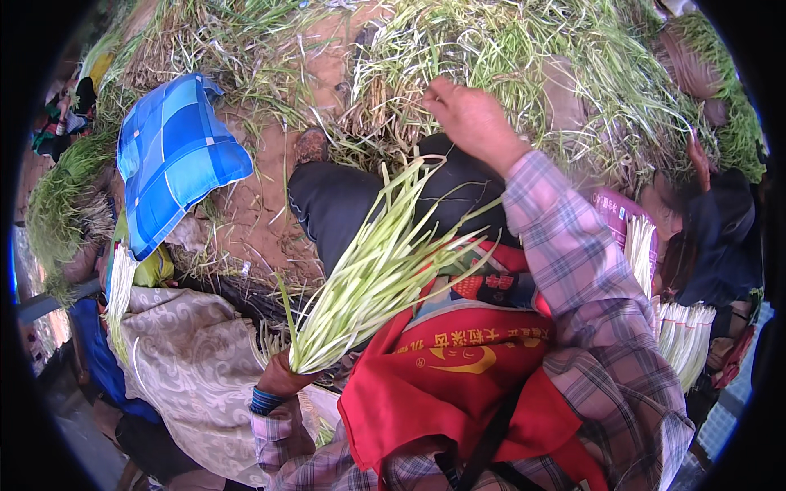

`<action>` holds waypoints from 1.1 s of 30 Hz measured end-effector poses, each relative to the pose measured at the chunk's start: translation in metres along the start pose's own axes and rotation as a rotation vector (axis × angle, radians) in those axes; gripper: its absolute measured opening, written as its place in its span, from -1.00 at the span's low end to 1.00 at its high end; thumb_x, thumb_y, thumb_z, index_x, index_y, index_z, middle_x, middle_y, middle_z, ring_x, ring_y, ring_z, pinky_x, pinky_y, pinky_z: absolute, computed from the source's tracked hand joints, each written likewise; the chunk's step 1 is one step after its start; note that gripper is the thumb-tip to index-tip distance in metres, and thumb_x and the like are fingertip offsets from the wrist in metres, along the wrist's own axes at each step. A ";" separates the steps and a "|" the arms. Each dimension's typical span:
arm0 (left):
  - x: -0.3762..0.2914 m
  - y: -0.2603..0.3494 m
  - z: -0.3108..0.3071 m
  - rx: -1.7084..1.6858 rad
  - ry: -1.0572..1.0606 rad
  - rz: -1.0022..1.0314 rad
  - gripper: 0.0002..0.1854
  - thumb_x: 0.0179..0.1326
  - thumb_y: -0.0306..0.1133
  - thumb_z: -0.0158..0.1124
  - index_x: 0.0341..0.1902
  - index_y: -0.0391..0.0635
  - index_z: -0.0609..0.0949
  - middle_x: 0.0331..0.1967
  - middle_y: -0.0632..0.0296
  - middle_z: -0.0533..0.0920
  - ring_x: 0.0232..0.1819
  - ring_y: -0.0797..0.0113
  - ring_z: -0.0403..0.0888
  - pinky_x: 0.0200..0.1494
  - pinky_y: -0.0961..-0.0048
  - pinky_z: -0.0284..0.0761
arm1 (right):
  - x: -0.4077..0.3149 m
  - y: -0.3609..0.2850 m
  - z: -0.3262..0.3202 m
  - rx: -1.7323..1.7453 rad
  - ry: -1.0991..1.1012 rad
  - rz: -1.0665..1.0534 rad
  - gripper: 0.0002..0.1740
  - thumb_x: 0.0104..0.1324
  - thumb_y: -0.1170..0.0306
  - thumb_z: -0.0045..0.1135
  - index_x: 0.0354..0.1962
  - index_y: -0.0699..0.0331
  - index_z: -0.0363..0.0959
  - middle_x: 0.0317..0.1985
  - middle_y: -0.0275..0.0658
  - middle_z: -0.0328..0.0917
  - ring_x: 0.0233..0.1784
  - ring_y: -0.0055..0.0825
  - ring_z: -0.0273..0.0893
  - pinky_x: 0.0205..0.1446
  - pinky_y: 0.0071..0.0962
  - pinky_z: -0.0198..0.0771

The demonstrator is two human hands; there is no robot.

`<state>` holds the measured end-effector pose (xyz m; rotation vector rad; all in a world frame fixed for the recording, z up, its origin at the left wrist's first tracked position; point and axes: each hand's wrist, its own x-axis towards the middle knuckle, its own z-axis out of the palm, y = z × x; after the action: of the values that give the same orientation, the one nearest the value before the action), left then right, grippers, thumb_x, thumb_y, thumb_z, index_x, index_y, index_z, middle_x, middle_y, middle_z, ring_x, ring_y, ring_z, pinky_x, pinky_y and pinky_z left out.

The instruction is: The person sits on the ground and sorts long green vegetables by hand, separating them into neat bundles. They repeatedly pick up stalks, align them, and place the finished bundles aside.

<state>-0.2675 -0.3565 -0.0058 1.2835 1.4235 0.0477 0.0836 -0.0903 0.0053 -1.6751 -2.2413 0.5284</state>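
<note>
My left hand is closed round one end of a bunch of long, pale green leafy stalks, which fans out over my lap and the red apron. Over my dark trouser knee, my right hand is raised near the heap of loose green and whitish stalks. Its fingers are bent towards the thumb; whether a thin stalk lies between them cannot be told. The bunch's gripped end is partly hidden by my left hand.
A blue checked cushion lies left of my legs on the reddish ground, with patterned cloth below it. Tied bundles of white stalks stand at right. People sit along both edges, one with a visible hand at right.
</note>
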 end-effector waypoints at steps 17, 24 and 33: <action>0.002 -0.009 0.021 -0.128 -0.014 -0.013 -0.57 -0.13 -0.45 0.38 -0.09 -0.14 0.53 -0.18 0.25 0.61 -0.14 0.48 0.54 -0.08 0.51 0.43 | -0.041 -0.017 0.018 -0.118 -0.059 -0.367 -0.82 0.18 0.32 -0.10 -0.43 0.29 0.31 -0.59 -0.11 0.46 -0.49 -0.15 0.47 -0.43 -0.21 0.37; -0.008 -0.025 0.044 -0.190 0.023 -0.033 -0.65 -0.04 -0.33 0.26 -0.14 -0.16 0.55 -0.22 0.10 0.60 -0.17 0.20 0.56 -0.11 0.36 0.44 | -0.013 0.032 -0.030 -0.036 0.075 -0.051 -0.70 0.23 0.17 -0.11 -0.44 0.25 0.40 -0.52 -0.15 0.46 -0.41 -0.11 0.43 -0.35 -0.24 0.35; -0.006 -0.035 0.044 -0.165 -0.055 -0.045 -0.55 -0.02 -0.26 0.27 -0.02 -0.12 0.50 -0.07 0.13 0.54 0.00 0.22 0.47 0.06 0.39 0.33 | -0.039 -0.039 0.003 0.099 -0.233 -0.410 -0.75 0.18 0.23 -0.02 -0.23 0.15 0.35 -0.51 -0.15 0.50 -0.41 -0.22 0.50 -0.32 -0.22 0.38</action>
<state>-0.2596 -0.4013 -0.0402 1.1088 1.3720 0.0970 0.0599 -0.1380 0.0196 -1.1077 -2.5805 0.7431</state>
